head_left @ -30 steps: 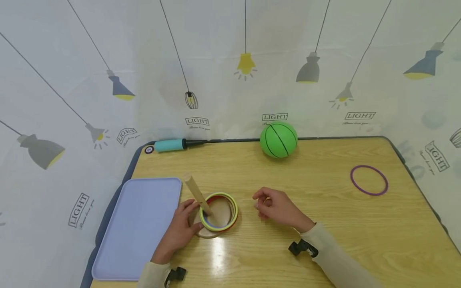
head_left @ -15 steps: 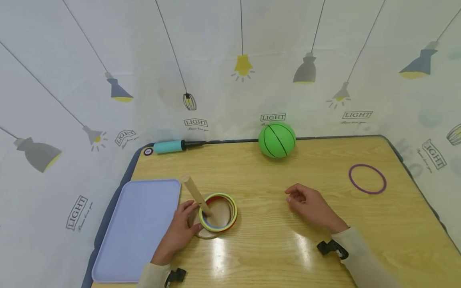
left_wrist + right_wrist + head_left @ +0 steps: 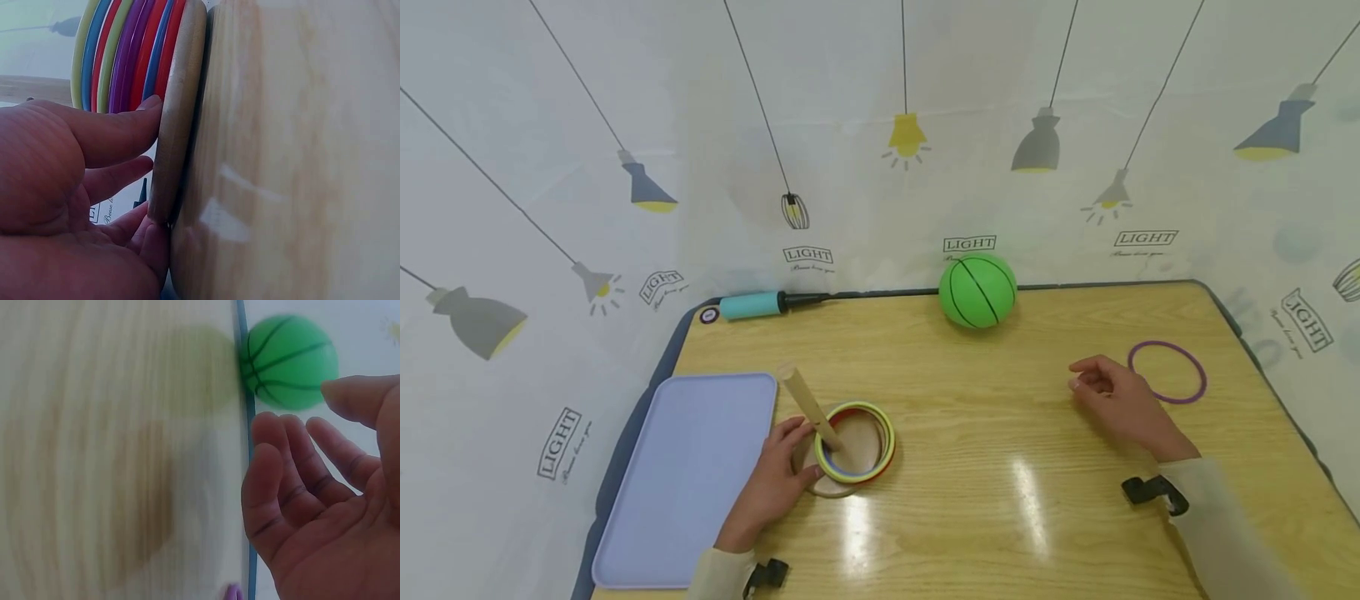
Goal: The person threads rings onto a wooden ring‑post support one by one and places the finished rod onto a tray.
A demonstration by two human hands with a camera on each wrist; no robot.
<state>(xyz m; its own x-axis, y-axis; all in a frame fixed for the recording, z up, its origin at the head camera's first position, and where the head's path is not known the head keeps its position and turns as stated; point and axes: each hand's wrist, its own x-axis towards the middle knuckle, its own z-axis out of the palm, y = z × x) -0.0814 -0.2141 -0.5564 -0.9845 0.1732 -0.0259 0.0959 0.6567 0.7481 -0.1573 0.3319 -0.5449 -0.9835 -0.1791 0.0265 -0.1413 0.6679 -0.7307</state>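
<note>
My left hand (image 3: 771, 483) grips the edge of a round wooden base (image 3: 804, 457) belonging to a ring-toss stand, left of centre. A wooden peg (image 3: 805, 402) rises from it, leaning leftward in the head view. Stacked coloured rings (image 3: 134, 56) surround the peg, a yellow one uppermost; thumb and fingers meet the base's rim just below the stack. My right hand (image 3: 1123, 408), loosely curled and holding nothing, hovers over the right side of the table. Its wrist overlaps no ring, but the hand partly covers a purple ring (image 3: 1205, 381) lying flat there.
A green ball (image 3: 977, 292) sits at the table's back edge. Further left along that edge lies a turquoise hand pump (image 3: 752, 305) with a black nozzle. A pale lilac tray (image 3: 700, 467) is left of the stand. Lamp-printed cloth walls enclose the table.
My right hand has swept from beside the stand to the right and slightly away, reaching the purple ring's near left side. The left hand, stand and rings have stayed put.
</note>
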